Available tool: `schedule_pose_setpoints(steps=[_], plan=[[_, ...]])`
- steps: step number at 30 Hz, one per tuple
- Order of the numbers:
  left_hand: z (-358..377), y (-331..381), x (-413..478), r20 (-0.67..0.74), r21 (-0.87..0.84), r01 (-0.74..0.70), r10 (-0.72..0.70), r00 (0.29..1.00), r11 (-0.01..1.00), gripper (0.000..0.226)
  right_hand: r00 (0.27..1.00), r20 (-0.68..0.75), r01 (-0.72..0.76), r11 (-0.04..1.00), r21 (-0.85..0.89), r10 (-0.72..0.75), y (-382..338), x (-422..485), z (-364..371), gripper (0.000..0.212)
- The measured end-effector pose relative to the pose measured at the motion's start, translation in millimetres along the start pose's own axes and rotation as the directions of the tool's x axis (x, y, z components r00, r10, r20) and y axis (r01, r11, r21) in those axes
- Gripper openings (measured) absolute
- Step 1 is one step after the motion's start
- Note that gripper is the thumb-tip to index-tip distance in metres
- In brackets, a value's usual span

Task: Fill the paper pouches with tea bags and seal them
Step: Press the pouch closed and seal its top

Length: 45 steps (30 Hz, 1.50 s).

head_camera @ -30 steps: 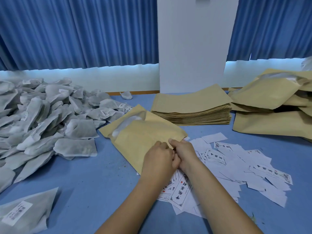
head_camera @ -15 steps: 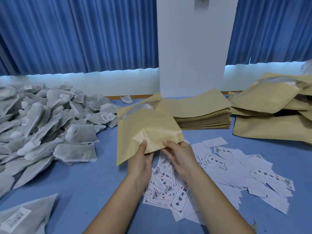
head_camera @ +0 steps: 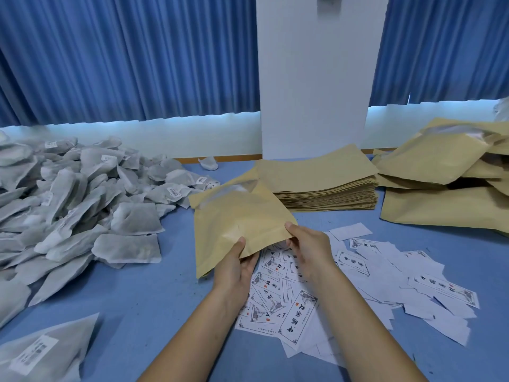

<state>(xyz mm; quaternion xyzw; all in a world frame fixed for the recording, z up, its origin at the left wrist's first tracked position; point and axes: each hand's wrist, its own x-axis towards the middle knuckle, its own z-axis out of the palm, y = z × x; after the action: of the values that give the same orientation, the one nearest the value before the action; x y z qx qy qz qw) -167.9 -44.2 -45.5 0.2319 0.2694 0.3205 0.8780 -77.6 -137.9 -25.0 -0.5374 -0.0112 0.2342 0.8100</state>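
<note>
A brown paper pouch [head_camera: 237,216] with a clear window near its top is held up above the blue table, tilted away from me. My left hand [head_camera: 237,268] pinches its lower edge, thumb on the front. My right hand [head_camera: 305,244] grips the lower right corner, thumb on top. A large heap of grey tea bags [head_camera: 68,199] lies to the left. A flat stack of empty pouches [head_camera: 322,183] sits behind the held pouch.
Printed white labels [head_camera: 355,274] lie scattered under and to the right of my hands. Bulging pouches [head_camera: 446,172] are piled at the right. One tea bag [head_camera: 46,351] lies at the near left corner. A white pillar [head_camera: 316,78] stands behind the table, with blue curtains either side.
The pouch lay flat on the table with both hands together at its near corner; both hands have lifted it, and it now stands raised and tilted, with the hands apart along its lower edge.
</note>
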Motion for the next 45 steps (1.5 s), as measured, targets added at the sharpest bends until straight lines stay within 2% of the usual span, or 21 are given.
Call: schedule_pose_setpoints(steps=[4, 7, 10, 14, 18, 20, 23, 27, 30, 32, 36, 38, 42, 45], plan=[[-0.6, -0.8, 0.2, 0.003, -0.018, 0.004, -0.004, 1.0, 1.0, 0.014, 0.997, -0.062, 0.033, 0.994, -0.102, -0.039, 3.4, 3.9, -1.9, 0.017], [-1.3, -1.0, 0.4, 0.005, -0.023, 0.001, -0.001, 1.0, 1.0, 0.018, 0.998, -0.046, 0.036, 0.99, -0.136, -0.043, 4.8, 1.4, -0.7, 0.017], [-2.2, -1.3, 0.5, 0.006, -0.016, -0.012, 0.012, 1.0, 1.0, 0.018, 1.0, 0.004, 0.008, 0.993, -0.115, -0.007, 7.8, -3.1, 3.6, 0.012], [-2.6, -3.1, 0.0, 0.02, 0.003, -0.018, 0.018, 1.0, 1.0, 0.016, 0.999, -0.019, 0.035, 0.994, -0.101, -0.037, 10.4, -4.0, 5.2, 0.012], [-3.3, -3.4, -0.2, 0.037, 0.013, -0.043, 0.043, 0.998, 0.999, 0.015, 0.999, 0.041, -0.017, 1.0, 0.02, 0.017, 13.7, -7.2, 10.7, 0.007], [-3.2, -4.5, -1.6, 0.054, 0.018, -0.042, 0.041, 0.998, 0.999, 0.014, 0.997, 0.076, -0.025, 1.0, -0.016, 0.026, 16.7, -10.4, 13.5, 0.006], [-3.5, -6.8, -2.8, 0.057, 0.033, -0.039, 0.037, 0.998, 0.999, 0.019, 0.999, 0.038, -0.004, 0.996, -0.085, 0.008, 18.3, -11.0, 12.9, 0.009], [-2.4, -8.9, -5.2, 0.064, 0.043, -0.047, 0.044, 0.997, 0.998, 0.027, 0.997, 0.083, -0.005, 1.0, 0.01, 0.004, 19.5, -11.7, 15.3, 0.005], [-2.0, -9.5, -7.2, 0.047, 0.061, -0.055, 0.052, 0.998, 0.997, 0.025, 0.99, 0.144, 0.006, 1.0, -0.02, -0.003, 22.5, -14.7, 18.5, 0.01], [-0.3, -9.4, -8.9, 0.059, 0.058, -0.042, 0.039, 0.997, 0.997, 0.024, 0.994, 0.112, 0.01, 0.999, -0.041, -0.006, 22.5, -14.3, 19.4, 0.008], [4.2, -10.0, -14.4, 0.056, -0.02, -0.07, 0.071, 0.996, 0.997, 0.019, 0.999, 0.024, 0.036, 0.999, 0.032, -0.037, 17.4, -7.8, 17.0, 0.009], [3.2, -10.1, -15.1, 0.028, -0.036, -0.102, 0.103, 0.994, 0.994, 0.022, 0.998, 0.039, 0.045, 0.998, 0.054, -0.047, 15.7, -7.4, 14.8, 0.01], [1.1, -7.3, -15.8, 0.01, 0.026, -0.035, 0.035, 0.999, 0.999, 0.026, 0.983, 0.182, 0.031, 0.999, -0.015, -0.028, 18.8, -13.3, 17.3, 0.012], [3.3, -6.3, -17.9, 0.027, 0.054, 0.018, -0.019, 0.999, 0.998, 0.021, 0.992, 0.127, 0.0, 1.0, -0.019, 0.003, 17.7, -12.3, 16.9, 0.017]])
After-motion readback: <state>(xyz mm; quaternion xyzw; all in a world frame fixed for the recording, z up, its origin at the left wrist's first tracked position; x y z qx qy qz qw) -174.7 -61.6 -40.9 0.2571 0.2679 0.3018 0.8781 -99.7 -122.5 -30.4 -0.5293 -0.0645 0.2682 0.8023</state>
